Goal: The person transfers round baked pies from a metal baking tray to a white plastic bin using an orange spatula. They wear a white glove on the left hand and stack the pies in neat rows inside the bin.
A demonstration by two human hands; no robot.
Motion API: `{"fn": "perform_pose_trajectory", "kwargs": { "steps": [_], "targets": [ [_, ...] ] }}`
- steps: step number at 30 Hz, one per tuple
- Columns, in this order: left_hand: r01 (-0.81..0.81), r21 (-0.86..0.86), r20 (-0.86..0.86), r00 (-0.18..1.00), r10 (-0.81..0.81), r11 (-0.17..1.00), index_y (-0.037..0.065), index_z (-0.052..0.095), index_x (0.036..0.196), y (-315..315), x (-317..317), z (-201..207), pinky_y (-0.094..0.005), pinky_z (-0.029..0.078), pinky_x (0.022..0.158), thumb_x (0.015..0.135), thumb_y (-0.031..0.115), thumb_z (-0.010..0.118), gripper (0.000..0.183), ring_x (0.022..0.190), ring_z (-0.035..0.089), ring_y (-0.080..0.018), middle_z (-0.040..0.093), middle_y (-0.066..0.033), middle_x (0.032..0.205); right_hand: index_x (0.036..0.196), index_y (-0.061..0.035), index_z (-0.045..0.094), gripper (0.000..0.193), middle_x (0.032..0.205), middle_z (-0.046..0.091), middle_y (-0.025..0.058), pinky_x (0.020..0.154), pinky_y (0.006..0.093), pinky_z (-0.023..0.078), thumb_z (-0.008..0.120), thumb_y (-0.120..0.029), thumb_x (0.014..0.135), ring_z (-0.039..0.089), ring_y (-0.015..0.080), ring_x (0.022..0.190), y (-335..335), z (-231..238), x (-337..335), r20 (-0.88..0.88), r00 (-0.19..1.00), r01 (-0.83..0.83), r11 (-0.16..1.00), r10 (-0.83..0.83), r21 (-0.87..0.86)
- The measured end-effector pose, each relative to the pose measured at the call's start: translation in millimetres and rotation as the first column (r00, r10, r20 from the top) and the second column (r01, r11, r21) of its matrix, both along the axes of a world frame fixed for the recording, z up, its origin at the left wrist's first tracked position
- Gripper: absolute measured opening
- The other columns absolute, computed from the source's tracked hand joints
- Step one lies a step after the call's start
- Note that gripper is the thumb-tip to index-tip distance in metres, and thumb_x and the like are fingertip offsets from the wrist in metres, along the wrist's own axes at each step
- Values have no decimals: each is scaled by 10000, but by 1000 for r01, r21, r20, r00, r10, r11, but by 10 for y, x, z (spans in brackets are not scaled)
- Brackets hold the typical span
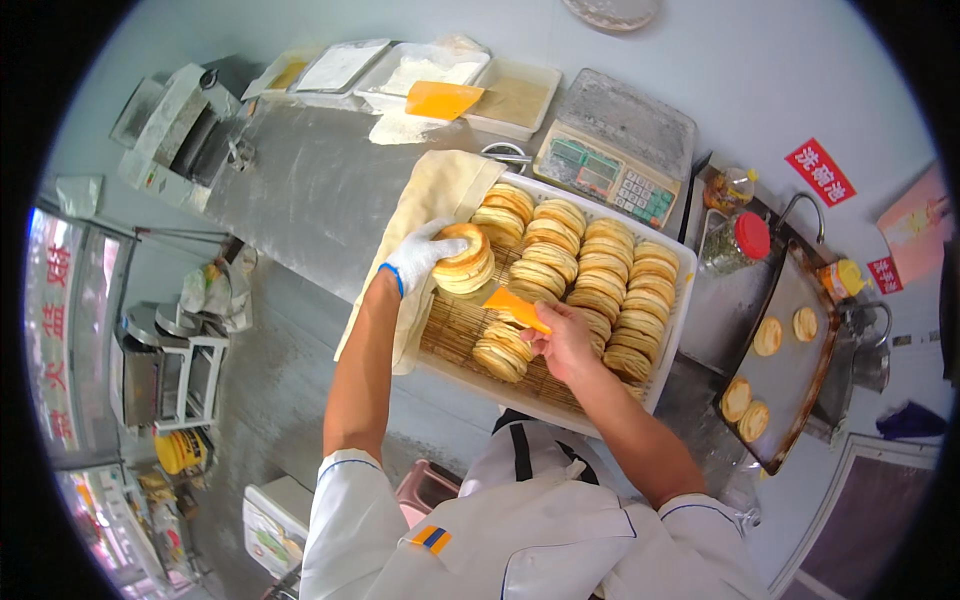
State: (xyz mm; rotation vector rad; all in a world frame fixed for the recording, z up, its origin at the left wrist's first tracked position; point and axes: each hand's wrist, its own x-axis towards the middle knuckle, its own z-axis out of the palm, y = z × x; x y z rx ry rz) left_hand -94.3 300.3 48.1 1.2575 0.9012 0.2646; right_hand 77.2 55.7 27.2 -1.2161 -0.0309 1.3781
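Clasped in the gloved left hand [420,258] is a stack of flatbreads [466,260], lifted just above the left end of the white tray [668,352], over its bamboo mat [455,330]. Just right of it, the bare right hand [565,340] pinches an orange scraper [516,309], blade pointing left toward that stack (only 1 view shows this). Rows of flatbreads [600,275] fill the tray's right side; a scale [610,150] sits beyond.

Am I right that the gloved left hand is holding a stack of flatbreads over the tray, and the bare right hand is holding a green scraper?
Not quite. The head view shows the scraper in the right hand is orange, not green. The gloved left hand does hold a stack of flatbreads over the tray.
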Motion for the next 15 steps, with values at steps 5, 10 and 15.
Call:
{"fn": "perform_pose_trajectory", "kwargs": {
  "steps": [5, 10, 15],
  "targets": [
    [357, -183, -278, 875, -397, 916, 33, 617, 1421, 413, 330, -157, -425, 505, 1064, 934, 314, 722, 572, 1240, 638, -235, 667, -121, 1375, 1177, -13, 630, 287, 1000, 752, 117, 515, 269, 497, 601, -280, 1077, 721, 163, 753, 31, -121, -136, -134, 990, 26, 997, -35, -67],
    [349, -358, -485, 723, -492, 866, 126, 609, 1417, 634, 595, -288, -518, 521, 1038, 949, 399, 698, 548, 1251, 645, -243, 682, -74, 1374, 1251, 6, 635, 379, 1017, 747, 99, 584, 268, 475, 537, -328, 1100, 690, 144, 777, 127, -133, -113, -178, 983, 27, 995, -44, -98],
    [359, -404, -578, 613, -539, 842, 87, 506, 1522, 748, 773, -260, -565, 484, 1089, 948, 497, 685, 728, 1327, 588, -356, 598, -164, 1473, 1255, 8, 635, 404, 1025, 743, 99, 616, 282, 475, 513, -346, 1105, 696, 124, 837, 266, -69, -38, -144, 989, 3, 994, -19, -108]
  ]
}}
